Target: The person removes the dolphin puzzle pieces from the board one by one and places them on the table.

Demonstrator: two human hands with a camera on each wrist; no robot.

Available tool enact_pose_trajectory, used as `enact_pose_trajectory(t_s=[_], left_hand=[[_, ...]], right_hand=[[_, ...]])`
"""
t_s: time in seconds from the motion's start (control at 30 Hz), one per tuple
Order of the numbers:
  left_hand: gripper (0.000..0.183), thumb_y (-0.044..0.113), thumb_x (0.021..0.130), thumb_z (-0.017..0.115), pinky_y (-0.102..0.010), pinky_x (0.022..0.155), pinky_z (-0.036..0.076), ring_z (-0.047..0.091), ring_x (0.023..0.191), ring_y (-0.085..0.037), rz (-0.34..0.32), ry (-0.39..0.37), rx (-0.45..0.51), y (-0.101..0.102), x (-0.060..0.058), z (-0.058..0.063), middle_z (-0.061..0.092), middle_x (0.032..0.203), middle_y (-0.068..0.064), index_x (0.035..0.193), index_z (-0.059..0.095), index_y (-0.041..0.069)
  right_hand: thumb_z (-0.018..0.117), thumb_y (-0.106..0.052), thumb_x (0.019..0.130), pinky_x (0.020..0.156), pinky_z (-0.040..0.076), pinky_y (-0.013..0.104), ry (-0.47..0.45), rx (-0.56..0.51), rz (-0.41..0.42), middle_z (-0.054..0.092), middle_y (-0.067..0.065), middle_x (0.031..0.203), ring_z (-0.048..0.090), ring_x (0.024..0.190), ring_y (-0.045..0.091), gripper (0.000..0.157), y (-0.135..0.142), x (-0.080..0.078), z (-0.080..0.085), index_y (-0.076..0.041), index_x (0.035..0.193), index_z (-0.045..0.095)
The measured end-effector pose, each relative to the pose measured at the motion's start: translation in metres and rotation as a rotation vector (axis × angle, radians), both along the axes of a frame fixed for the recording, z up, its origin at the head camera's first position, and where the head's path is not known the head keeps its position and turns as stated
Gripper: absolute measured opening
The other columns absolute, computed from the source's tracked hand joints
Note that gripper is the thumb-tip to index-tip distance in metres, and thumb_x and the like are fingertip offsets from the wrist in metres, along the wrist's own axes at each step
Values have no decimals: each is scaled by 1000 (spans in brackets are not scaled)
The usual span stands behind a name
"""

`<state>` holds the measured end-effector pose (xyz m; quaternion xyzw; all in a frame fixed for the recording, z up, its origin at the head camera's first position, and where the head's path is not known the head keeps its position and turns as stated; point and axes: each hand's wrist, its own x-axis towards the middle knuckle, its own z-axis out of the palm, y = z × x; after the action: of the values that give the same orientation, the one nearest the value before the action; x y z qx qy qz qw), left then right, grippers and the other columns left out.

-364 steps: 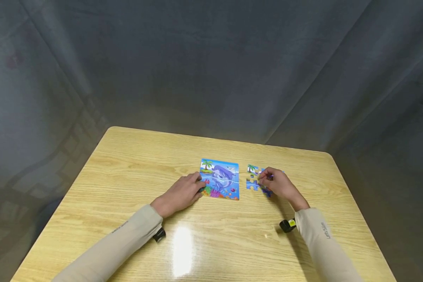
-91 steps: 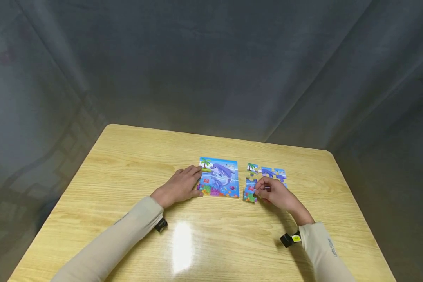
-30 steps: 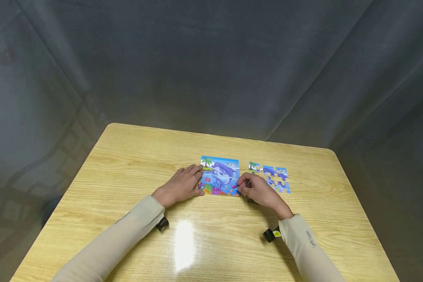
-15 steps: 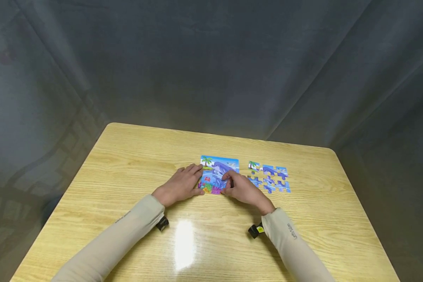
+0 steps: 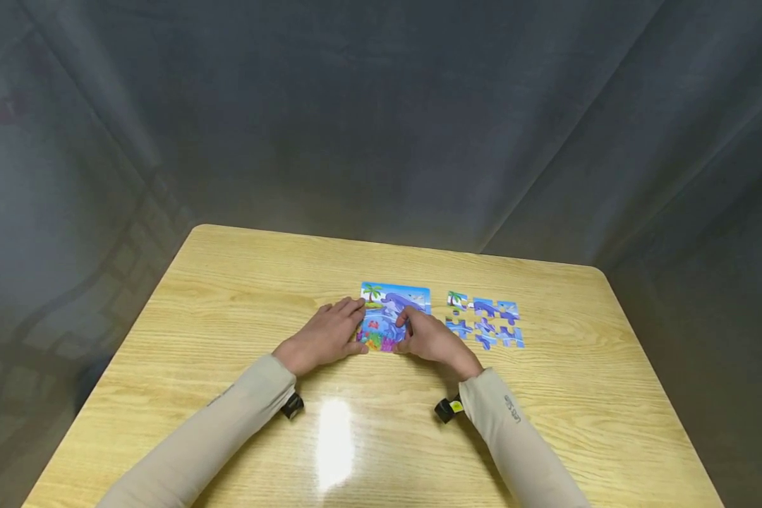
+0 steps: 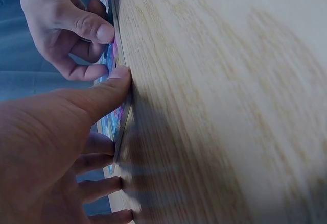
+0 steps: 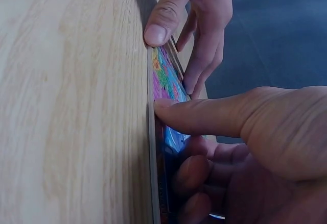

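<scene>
A square dolphin jigsaw puzzle (image 5: 375, 317) lies flat in the middle of the table. My left hand (image 5: 324, 335) steadies it from the left, its thumb on the near edge and its fairly straight fingers along the side. Over the puzzle's near right part is my right hand (image 5: 432, 339). In the right wrist view its thumb (image 7: 179, 114) presses the near edge, and bent fingers (image 7: 191, 175) lie over the picture, hiding that corner. Whether a single piece is lifted there cannot be seen. Several loose jigsaw pieces (image 5: 485, 307) lie to the right.
The loose pieces sit in loose rows, with a palm-tree piece (image 5: 456, 299) at the far left and a wave piece (image 5: 511, 336) at the near right. The wooden table (image 5: 260, 282) ends at a grey curtain (image 5: 381, 141).
My right hand has moved left from the loose pieces onto the puzzle. The coral piece it touched three seconds ago is out of sight. My left hand stays by the puzzle's left side.
</scene>
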<state>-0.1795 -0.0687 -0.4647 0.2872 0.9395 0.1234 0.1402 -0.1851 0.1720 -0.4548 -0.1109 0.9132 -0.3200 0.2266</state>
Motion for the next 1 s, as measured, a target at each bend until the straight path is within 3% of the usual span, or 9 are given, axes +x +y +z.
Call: enact_pose_trajectory(t_s=[0.5, 1.0], left_hand=[[81, 51, 105, 64, -63, 130, 32, 27, 164, -40, -6, 16, 7, 0, 1, 0, 30, 176, -15, 164, 39, 1], [82, 51, 105, 64, -63, 130, 32, 27, 164, -41, -3, 12, 12, -1, 0, -1, 30, 176, -15, 164, 38, 0]], right_hand=[[86, -13, 90, 66, 40, 31, 50, -41, -34, 53, 5, 89, 47, 74, 18, 39, 3, 5, -4, -12, 117, 57], [88, -10, 86, 81, 47, 34, 134, -55, -62, 57, 9, 106, 53, 96, 21, 42, 3, 10, -9, -10, 115, 58]])
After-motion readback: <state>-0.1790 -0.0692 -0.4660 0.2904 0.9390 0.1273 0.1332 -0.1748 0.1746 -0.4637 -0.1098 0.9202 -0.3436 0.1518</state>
